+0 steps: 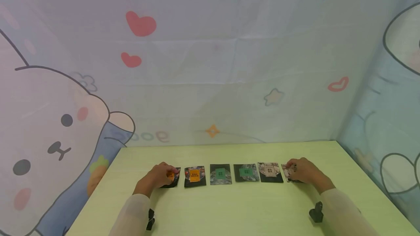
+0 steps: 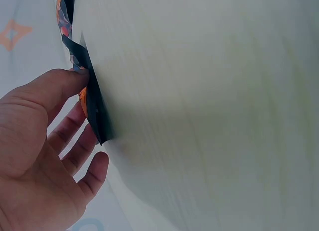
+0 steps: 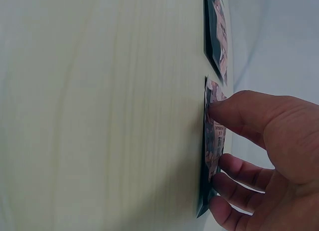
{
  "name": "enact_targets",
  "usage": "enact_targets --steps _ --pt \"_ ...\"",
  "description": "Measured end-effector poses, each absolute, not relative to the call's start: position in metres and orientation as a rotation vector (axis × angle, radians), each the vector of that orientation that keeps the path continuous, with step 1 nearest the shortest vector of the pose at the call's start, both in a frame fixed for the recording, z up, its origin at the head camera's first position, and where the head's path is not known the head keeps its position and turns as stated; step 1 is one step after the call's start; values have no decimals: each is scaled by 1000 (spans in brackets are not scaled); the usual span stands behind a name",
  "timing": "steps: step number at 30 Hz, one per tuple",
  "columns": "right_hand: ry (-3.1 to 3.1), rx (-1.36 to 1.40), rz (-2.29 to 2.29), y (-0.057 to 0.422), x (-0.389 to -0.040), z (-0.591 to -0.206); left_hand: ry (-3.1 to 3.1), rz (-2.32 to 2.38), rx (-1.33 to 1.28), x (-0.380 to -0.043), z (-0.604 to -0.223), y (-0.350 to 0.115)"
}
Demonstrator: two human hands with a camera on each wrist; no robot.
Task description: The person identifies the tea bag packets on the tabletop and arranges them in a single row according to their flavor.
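Observation:
Small flat packets lie in a row across the table. My left hand (image 1: 162,175) is at the leftmost one, a dark packet with an orange label (image 1: 170,178). In the left wrist view the thumb lies on that dark packet (image 2: 97,111), with curled fingers along its other side. At the row's right end my right hand (image 1: 300,170) grips a packet with a pale label (image 1: 288,173). The right wrist view shows the thumb on the face of this pinkish, printed packet (image 3: 214,136) and fingertips at its far edge.
Between the hands lie another orange-labelled packet (image 1: 195,176), a green-labelled grey packet (image 1: 221,174), a second green-labelled packet (image 1: 246,172) and a beige-labelled packet (image 1: 270,172). The pale table (image 1: 229,210) ends at a cartoon-printed cloth backdrop (image 1: 210,101).

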State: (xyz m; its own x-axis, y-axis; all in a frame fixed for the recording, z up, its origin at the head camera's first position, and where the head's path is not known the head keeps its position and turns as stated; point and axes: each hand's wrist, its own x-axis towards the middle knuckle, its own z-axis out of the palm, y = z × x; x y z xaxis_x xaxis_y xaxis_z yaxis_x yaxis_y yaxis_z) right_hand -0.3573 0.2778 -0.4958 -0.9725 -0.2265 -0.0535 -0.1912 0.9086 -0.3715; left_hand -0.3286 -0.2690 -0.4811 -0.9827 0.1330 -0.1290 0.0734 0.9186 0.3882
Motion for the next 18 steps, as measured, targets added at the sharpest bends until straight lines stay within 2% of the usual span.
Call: enact_targets --steps 18 --pt "3029 -334 -561 279 -357 -503 3047 329 251 -325 -477 -255"
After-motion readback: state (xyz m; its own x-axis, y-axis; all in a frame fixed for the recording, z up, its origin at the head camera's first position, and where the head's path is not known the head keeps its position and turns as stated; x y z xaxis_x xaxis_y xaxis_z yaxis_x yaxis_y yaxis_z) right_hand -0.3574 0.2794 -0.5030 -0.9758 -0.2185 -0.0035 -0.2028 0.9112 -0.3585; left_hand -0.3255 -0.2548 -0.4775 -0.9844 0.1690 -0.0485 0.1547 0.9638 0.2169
